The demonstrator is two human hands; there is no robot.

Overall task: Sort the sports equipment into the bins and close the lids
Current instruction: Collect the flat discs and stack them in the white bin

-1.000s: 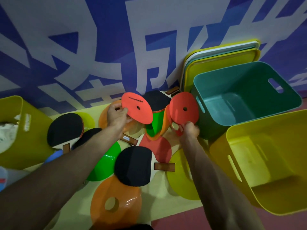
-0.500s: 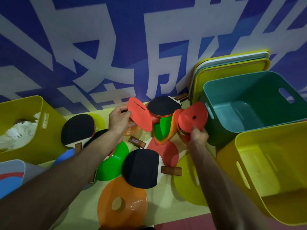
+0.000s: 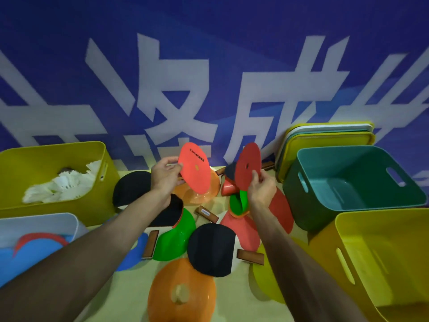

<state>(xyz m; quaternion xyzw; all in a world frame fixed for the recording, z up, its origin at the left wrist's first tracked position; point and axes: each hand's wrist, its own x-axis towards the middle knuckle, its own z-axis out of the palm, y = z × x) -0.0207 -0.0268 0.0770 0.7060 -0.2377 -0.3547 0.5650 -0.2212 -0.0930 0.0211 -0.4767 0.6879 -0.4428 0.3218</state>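
— While both discs were up in the air over the table point(image 3: 130, 296), who held which one?
— The left hand point(image 3: 165, 175) pinched the orange-red disc point(image 3: 194, 175) by its edge; the right hand point(image 3: 261, 187) gripped the dark red disc point(image 3: 247, 166).
— And around them?
— Paddles point(image 3: 211, 248) and cones point(image 3: 182, 292) lay below. The teal bin point(image 3: 355, 184) stood open on the right, lids point(image 3: 325, 138) leaning behind it.
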